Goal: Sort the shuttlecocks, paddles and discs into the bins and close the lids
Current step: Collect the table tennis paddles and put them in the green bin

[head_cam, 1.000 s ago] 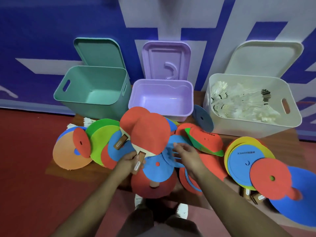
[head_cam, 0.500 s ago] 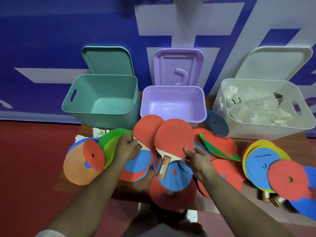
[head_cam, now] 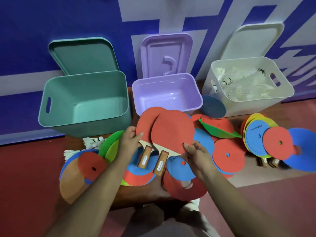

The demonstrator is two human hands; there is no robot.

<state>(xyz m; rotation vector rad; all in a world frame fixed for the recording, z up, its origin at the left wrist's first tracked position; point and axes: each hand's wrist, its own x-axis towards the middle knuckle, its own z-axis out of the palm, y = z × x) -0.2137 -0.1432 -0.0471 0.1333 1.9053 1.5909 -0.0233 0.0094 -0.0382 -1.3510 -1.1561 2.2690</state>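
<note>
Head view: two red paddles (head_cam: 172, 132), white handle labels (head_cam: 159, 165) unreadable.

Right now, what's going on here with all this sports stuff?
A person is sorting gear. The left hand holds one red paddle and the right hand holds a second paddle, overlapping, above a pile of discs. The green bin and purple bin stand open and look empty; the white bin holds shuttlecocks. A few loose shuttlecocks lie at the left. No lid is shut yet.
</note>
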